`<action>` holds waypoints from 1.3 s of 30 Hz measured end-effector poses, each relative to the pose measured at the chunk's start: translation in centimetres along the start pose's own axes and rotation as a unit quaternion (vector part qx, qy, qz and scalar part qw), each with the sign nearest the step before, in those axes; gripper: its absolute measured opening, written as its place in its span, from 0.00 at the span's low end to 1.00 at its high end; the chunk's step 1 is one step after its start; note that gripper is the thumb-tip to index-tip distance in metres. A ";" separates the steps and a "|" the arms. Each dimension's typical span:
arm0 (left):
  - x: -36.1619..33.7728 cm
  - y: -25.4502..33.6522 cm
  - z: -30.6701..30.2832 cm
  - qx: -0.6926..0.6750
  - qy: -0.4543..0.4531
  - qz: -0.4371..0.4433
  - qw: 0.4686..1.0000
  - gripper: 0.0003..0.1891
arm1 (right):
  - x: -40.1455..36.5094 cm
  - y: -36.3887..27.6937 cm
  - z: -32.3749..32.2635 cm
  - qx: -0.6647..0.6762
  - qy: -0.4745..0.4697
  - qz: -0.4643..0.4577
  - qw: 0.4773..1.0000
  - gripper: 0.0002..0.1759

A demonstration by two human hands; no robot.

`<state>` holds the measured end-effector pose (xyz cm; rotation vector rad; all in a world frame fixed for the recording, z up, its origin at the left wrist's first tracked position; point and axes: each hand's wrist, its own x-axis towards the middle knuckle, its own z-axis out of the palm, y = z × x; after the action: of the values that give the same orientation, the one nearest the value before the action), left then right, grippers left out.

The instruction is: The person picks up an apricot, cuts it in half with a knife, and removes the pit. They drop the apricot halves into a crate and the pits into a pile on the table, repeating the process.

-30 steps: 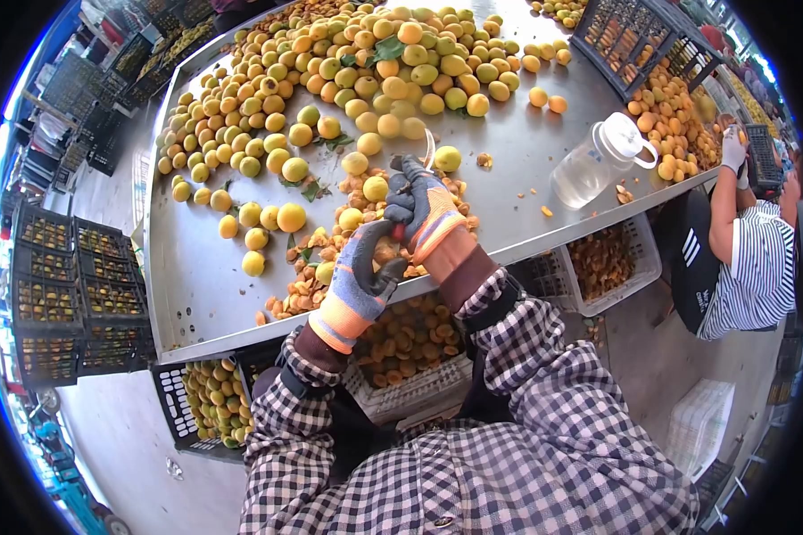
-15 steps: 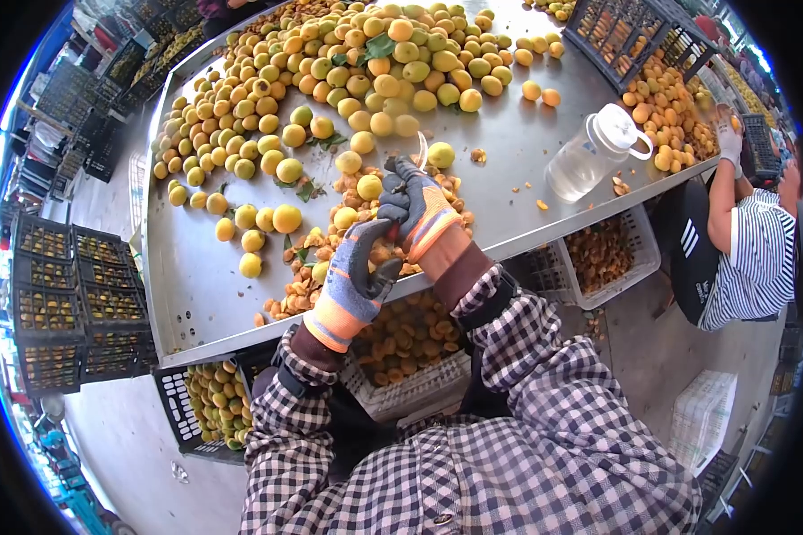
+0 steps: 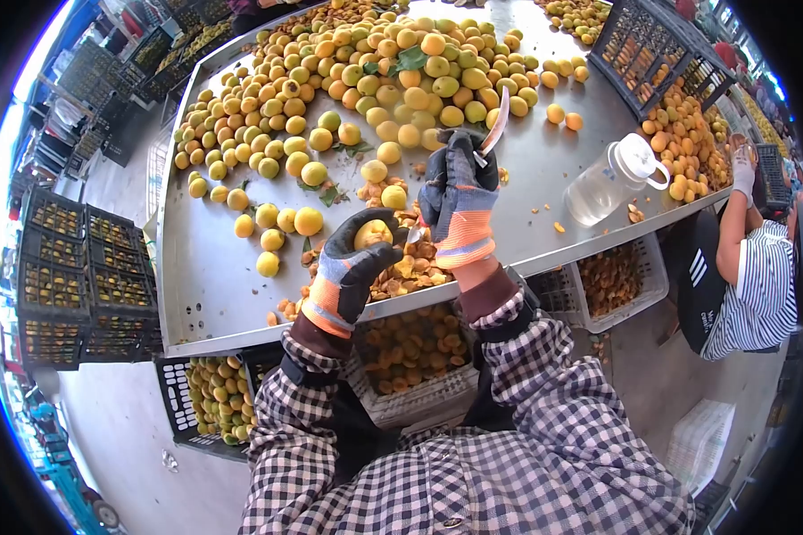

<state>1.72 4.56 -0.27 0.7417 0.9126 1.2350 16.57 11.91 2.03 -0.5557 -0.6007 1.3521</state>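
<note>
Cupped in my left hand (image 3: 352, 259), which wears a grey and orange glove with dark fingers, is a yellow apricot (image 3: 372, 234). My right hand (image 3: 459, 192), gloved alike, is closed round a knife; its pale curved blade (image 3: 496, 123) points up past the fingers. A small red and white piece shows below that fist, too small to name. The hands are apart, above a heap of cut apricot pieces (image 3: 415, 272) near the table's front edge. Whole apricots (image 3: 309, 220) lie just beyond my left hand.
A large pile of apricots (image 3: 366, 71) covers the back of the metal table (image 3: 214, 303). A water bottle (image 3: 608, 178) and a tipped dark crate (image 3: 660, 53) are at right. Below stand a white crate of halves (image 3: 410, 392) and a black crate (image 3: 183, 401). Another person's striped sleeve (image 3: 767, 254) is at right.
My hands have separated. My right hand has moved up and right with the knife, and a whole-looking apricot now shows in my left hand. The view has shifted slightly.
</note>
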 end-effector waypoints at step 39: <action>1.5 -5.3 0.2 0.203 0.050 0.196 0.958 0.20 | -0.6 2.7 0.6 0.053 0.116 0.066 0.990 0.07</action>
<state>4.44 5.01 -5.04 1.2405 1.1584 1.4582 14.19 11.65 0.60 -0.6647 -0.3045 1.4104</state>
